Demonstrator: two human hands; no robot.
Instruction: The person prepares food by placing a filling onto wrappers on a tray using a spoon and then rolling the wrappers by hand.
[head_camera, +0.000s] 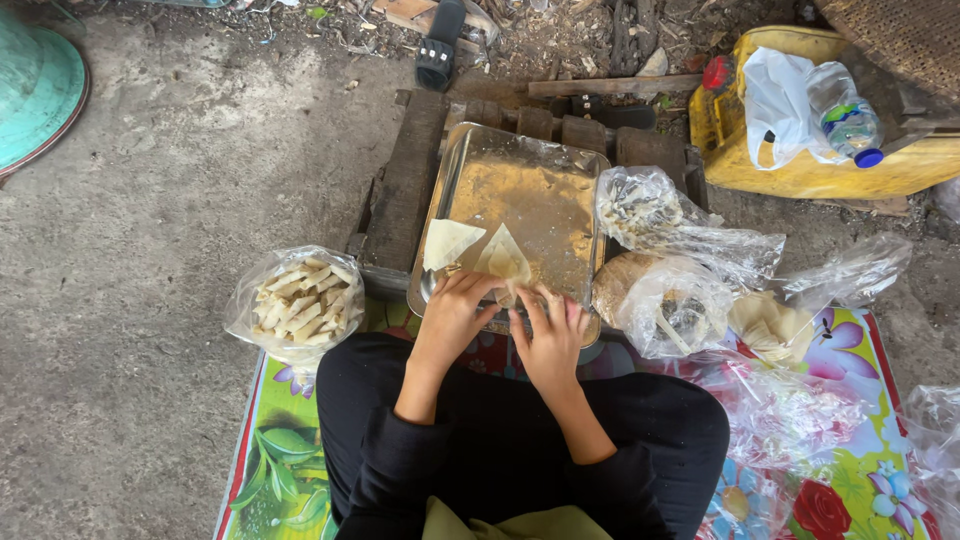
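Folding a wrapper on the tray, the left hand and right hand pinch its near edge with curled fingers. Pressing too hard could tear it; another wrapper lies just beyond the left.

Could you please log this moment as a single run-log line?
left hand: on wrapper | right hand: folding same wrapper | metal tray: second wrapper piece | bag of rolls: beside left hand
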